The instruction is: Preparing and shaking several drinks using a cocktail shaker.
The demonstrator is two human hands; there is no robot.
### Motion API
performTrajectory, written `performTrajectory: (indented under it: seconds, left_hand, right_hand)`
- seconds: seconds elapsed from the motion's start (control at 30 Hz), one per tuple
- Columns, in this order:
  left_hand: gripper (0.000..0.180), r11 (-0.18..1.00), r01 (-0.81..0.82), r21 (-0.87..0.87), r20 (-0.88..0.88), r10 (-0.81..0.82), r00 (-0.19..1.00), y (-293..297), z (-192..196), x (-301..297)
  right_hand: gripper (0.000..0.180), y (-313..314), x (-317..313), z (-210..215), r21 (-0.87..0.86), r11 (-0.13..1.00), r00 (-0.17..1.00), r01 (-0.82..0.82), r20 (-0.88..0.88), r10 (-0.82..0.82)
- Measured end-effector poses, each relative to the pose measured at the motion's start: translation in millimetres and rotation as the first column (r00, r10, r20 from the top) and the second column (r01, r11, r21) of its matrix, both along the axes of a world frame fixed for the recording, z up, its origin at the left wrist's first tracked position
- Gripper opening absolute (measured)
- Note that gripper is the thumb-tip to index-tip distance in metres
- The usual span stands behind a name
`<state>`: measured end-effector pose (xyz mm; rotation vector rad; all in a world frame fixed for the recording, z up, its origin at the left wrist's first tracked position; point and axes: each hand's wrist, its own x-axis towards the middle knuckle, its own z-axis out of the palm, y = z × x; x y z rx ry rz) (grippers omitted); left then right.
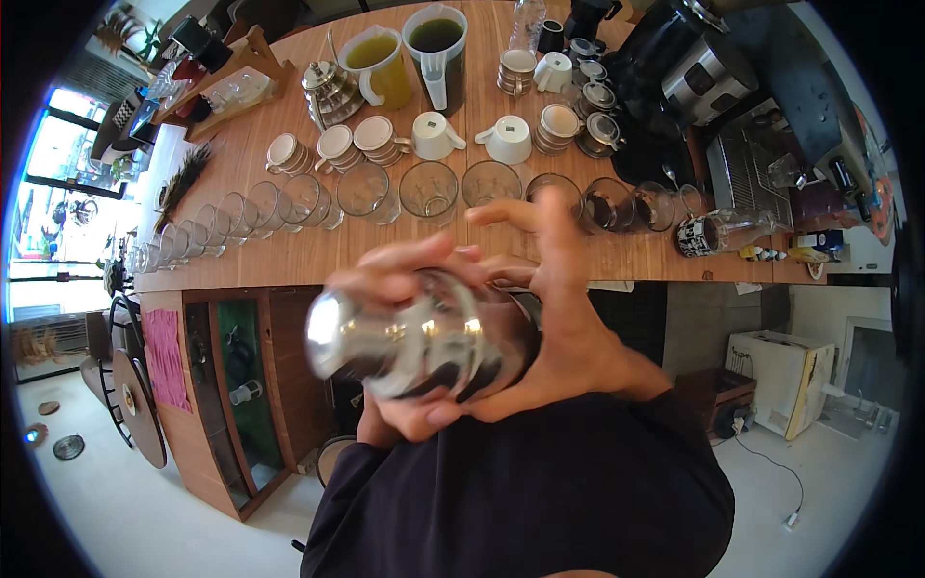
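Note:
A shiny metal cocktail shaker [424,337] is held tilted in front of my body, its narrow capped end toward the left. My left hand [400,265] wraps round its capped half, fingers over the top and thumb underneath. At the wider right end, my right hand [568,337] cups the shaker, thumb below, with a couple of fingers raised off it. Motion smears the shaker a little. Just beyond my hands runs a curved row of clear glasses [429,193]. Toward its right end, some glasses [610,205] contain a dark liquid.
Upturned white cups [436,136] and ribbed mugs [381,142] stand behind the glasses. Farther back are a metal kettle [330,93], a yellow-green pitcher [385,72] and a dark green pitcher [448,43]. A clear bottle [742,228] lies at the right, near a coffee machine [708,77].

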<state>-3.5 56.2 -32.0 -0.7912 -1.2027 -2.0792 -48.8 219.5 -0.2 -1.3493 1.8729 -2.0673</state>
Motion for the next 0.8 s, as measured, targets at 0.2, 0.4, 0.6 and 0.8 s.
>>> performTrajectory:
  seconds: [0.2,0.4,0.6,0.8]
  left_hand:
    - [0.095,0.951,-0.155,0.267,-0.193,0.211,0.958,11,-2,-10]
    - [0.101,0.967,-0.062,0.247,0.527,-0.08,0.846,-7,-9,-1]
    - [0.078,0.855,0.061,-0.514,0.484,0.231,0.844,-32,38,-21]
    - [0.069,0.702,0.705,-0.096,0.305,-0.654,0.692,-33,4,-39]
  right_hand:
    - [0.111,-9,1,-46,-0.32,0.939,0.894,-0.123,0.376,0.245]
    - [0.099,11,-23,-12,0.135,0.973,0.979,0.189,-0.102,-0.176]
    - [0.098,-11,-19,-68,-0.218,0.966,0.747,-0.138,0.618,0.246]
    - [0.069,-15,-1,-122,-0.166,0.82,0.694,-0.547,0.458,0.556]
